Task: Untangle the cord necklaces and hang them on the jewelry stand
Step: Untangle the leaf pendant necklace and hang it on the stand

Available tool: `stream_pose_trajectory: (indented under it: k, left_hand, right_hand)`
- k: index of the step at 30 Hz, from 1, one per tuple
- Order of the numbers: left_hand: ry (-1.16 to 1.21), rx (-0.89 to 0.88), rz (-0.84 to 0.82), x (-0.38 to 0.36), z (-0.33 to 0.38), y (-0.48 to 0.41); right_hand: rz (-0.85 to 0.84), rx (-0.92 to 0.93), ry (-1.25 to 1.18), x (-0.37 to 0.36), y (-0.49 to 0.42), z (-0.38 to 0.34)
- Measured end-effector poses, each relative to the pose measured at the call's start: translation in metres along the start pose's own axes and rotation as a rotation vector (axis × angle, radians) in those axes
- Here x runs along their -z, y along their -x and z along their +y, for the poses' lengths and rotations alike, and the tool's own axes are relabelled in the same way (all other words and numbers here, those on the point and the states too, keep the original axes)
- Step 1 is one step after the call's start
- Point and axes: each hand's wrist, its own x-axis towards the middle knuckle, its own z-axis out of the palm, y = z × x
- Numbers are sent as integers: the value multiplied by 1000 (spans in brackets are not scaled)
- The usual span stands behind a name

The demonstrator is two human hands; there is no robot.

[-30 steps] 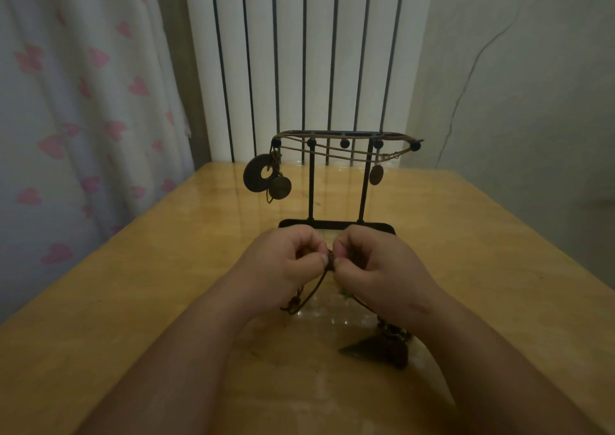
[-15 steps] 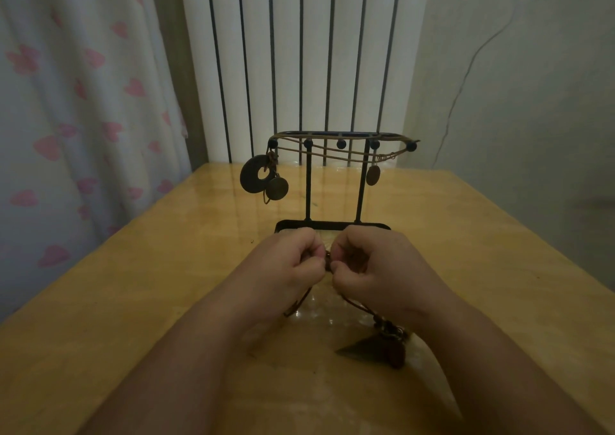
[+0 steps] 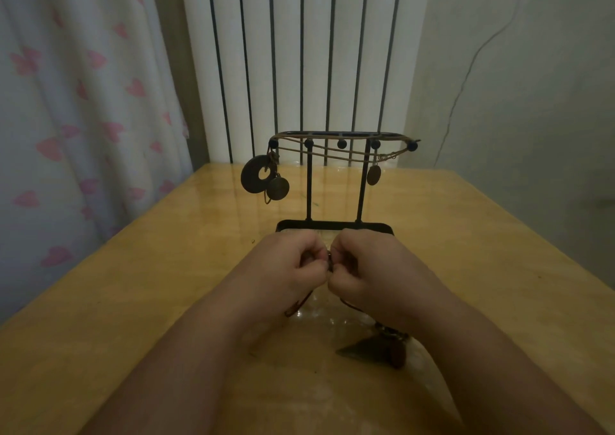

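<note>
One jewelry stand [image 3: 334, 224] sits on the counter [image 3: 133, 301] at 12 o'clock from the hands, with two upright posts and five ball-tipped pegs along its top bar. Three pendants hang from it. A ring-shaped disc [image 3: 254, 174] and a round disc [image 3: 278, 187] touch each other at the bar's left end, and an oval pendant [image 3: 373, 174] hangs just beside the right post. The hung cords [image 3: 332, 150] drape across the pegs; their number cannot be told.

The two hands meet knuckle to knuckle just in front of the stand's base, hiding part of its front edge. The left hand [image 3: 289, 264] and the right hand [image 3: 369, 264] are both curled, each pinching one cord necklace [image 3: 329, 261] at a dark knot between them, mostly hidden by the fingers. A loop of cord drops below the left hand toward 6 o'clock. Another strand runs from under the right hand toward 5 o'clock to one dark pointed pendant [image 3: 366, 349] lying on the counter, its right end behind the forearm.

A heart-print curtain [image 3: 66, 135] hangs at 9 o'clock, a white ribbed panel [image 3: 316, 51] stands at 12, and a plain wall [image 3: 532, 135] is at 3.
</note>
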Motion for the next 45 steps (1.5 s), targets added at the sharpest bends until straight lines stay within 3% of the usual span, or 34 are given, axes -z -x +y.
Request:
stream_pose_trajectory:
  k: [11,18,25,29,45]
  left_hand:
    - [61,6,3,-1,0,-2]
    - [193,48,3,0,1,-3]
    - [253,57,19,1,2,-1]
    - [198,12,79,3,1,-1]
    - [41,9,-73,0,1,-1]
  right_hand:
    - [20,8,-7,-1,0,-2]
    - [71,-33,-285,-4,3,-4]
    - [73,-57,-354,-6,1,0]
    - [51,-48,-323,-4,2,1]
    - [-25,-20,-19,2,0,-3]
